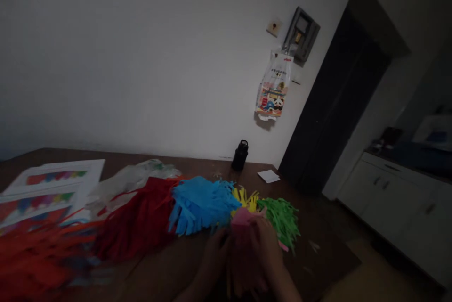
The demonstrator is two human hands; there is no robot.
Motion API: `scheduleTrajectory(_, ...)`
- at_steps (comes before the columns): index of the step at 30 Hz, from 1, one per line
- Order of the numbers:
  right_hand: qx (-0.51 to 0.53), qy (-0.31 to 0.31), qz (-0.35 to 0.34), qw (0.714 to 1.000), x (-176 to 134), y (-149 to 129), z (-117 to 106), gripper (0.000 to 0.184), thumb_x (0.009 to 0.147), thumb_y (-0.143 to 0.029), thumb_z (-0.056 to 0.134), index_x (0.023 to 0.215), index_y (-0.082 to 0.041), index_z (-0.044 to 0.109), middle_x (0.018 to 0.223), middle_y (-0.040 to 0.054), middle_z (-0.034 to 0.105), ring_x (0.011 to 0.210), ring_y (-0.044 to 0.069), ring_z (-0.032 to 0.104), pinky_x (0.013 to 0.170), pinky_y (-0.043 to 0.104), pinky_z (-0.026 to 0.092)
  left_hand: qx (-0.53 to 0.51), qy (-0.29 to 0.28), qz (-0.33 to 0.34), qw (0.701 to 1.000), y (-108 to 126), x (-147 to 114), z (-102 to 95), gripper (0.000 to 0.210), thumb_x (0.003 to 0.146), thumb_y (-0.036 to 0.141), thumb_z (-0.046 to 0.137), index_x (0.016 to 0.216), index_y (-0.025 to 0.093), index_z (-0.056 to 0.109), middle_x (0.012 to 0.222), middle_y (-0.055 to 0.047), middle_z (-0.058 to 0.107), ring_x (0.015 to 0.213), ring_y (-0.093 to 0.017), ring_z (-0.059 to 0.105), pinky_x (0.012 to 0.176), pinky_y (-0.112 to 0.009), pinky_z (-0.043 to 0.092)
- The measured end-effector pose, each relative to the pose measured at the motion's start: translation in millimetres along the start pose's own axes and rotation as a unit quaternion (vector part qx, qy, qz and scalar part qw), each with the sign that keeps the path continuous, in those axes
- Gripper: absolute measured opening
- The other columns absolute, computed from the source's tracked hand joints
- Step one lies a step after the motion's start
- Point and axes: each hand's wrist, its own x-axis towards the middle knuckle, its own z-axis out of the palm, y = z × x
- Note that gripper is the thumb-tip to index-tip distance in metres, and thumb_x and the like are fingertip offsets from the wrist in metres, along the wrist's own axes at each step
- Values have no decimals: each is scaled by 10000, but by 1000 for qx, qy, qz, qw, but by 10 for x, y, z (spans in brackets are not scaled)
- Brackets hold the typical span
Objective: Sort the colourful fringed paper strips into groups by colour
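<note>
Both hands meet low in the view, over the near edge of the worktop [148, 273]. The left hand [212, 257] and the right hand [264, 255] close together around a pink fringed paper piece [243, 219], fingers curled on it from either side, so the grip is clamped on that paper; the room is dim and the hands are dark, so exactly how the fingers lie on it is hard to make out. The pink piece sits raised just above the wood, its upper end catching what light there is, probably held up so its cut strips hang free rather than crumple.

Just beyond the hands lies a row of fringed paper bundles, side by side and touching: a green bundle [282, 217] by the right hand, a small yellow bundle [245, 198] behind the pink, a blue bundle [201, 203] to the left, then a dark red bundle [141, 219] and a blurred bright red heap [35, 264] at the far left. Kept by colour, each stays within reach.

Behind them lie crumpled clear plastic [137, 177] and white printed sheets [52, 184] with coloured bands. Further back stand a black bottle [240, 155] near the wall and a small white slip [269, 175]. A printed bag [274, 87] hangs on the wall.
</note>
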Motion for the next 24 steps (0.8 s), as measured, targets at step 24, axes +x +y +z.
scheduleTrajectory(24,71,-16,-11,997,53,10,-61,294,930,-199,408,668,-195,542,701,26,632,706,167,573,699,276,370,14,29,-1,999,143,-8,-18,326,766,512,555,824,220,688,873,-67,787,827,-290,709,744,-390,568)
